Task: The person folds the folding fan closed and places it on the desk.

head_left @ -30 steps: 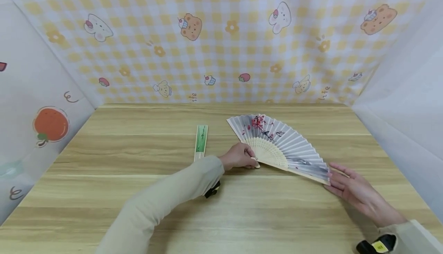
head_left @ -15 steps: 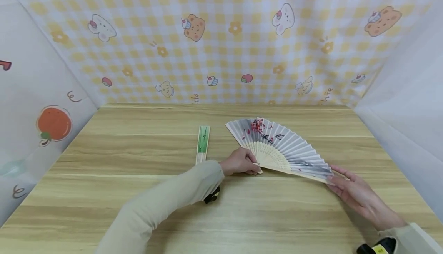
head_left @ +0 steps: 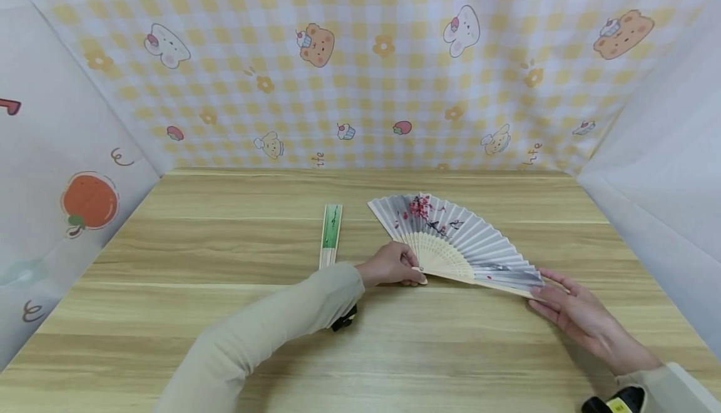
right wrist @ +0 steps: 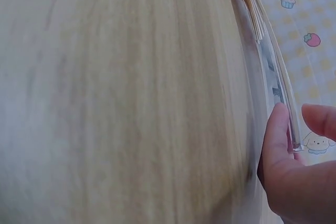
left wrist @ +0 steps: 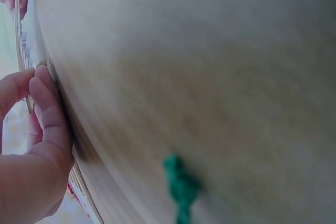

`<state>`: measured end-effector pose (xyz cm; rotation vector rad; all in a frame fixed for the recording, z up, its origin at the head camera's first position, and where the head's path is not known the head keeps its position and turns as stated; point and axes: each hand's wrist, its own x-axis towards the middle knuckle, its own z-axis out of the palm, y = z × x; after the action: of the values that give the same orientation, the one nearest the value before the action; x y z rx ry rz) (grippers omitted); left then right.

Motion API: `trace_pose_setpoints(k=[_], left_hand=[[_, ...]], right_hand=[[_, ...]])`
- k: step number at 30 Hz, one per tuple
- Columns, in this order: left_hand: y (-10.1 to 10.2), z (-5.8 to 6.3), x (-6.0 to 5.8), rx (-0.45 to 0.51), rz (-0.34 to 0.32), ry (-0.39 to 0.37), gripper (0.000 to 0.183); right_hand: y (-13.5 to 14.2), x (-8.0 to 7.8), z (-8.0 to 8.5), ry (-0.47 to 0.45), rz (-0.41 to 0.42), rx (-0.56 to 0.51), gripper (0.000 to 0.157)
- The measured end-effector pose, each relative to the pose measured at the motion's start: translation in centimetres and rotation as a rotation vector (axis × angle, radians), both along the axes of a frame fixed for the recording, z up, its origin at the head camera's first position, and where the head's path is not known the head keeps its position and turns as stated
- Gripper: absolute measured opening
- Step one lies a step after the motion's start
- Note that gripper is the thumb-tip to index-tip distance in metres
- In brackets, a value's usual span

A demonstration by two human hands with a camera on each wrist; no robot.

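Over the last second the folding fan's (head_left: 456,238) pivot end has slid slightly toward the worktop's (head_left: 141,300) front edge. Opened toward the back edge, it is pinched there by the left hand (head_left: 391,264); the right hand's (head_left: 586,319) grip is spread about its outer tip. Uneven pulling might snap thin openwork slats or crease the pleats. Leftward, nearer the back edge: a slim green closed fan (head_left: 331,231).

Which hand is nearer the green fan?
Left. The left hand is just right of the green fan; the right hand is farther right, at the outer end of the white fan.
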<state>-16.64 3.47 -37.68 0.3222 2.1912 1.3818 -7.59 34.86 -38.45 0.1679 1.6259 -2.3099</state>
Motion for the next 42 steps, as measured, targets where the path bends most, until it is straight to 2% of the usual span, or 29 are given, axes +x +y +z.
trace_pose_setpoints(k=[6, 11, 17, 20, 25, 31, 36, 42], left_hand=[[-0.1, 0.1, 0.0, -0.036, -0.056, 0.034, 0.021], [-0.3, 0.5, -0.3, -0.097, -0.113, 0.027, 0.023], [-1.0, 1.1, -0.9, -0.13, -0.182, 0.018, 0.023], [-1.5, 1.3, -1.4, -0.132, -0.184, 0.037, 0.022], [-2.1, 1.8, -3.0, -0.078, -0.137, 0.075, 0.029], [-2.0, 2.3, -5.5, -0.006, -0.052, 0.198, 0.031], [-1.9, 2.3, -7.1, 0.071, 0.026, 0.199, 0.026], [-1.9, 2.0, -8.6, 0.09, 0.098, 0.188, 0.027]], right_hand=[[0.1, 0.0, 0.0, -0.002, 0.005, 0.025, 0.035], [0.2, 0.1, -0.1, 0.001, 0.013, 0.04, 0.035], [0.3, 0.0, -0.2, 0.008, 0.005, 0.049, 0.029], [0.3, 0.1, -0.3, 0.012, 0.0, 0.055, 0.028], [0.4, 0.3, -0.3, 0.01, -0.005, 0.048, 0.028], [0.3, 0.3, -0.4, 0.026, 0.017, 0.003, 0.029], [0.3, 0.4, -0.5, 0.012, 0.009, 0.003, 0.03], [0.6, 0.5, -0.7, -0.002, 0.015, 0.043, 0.028]])
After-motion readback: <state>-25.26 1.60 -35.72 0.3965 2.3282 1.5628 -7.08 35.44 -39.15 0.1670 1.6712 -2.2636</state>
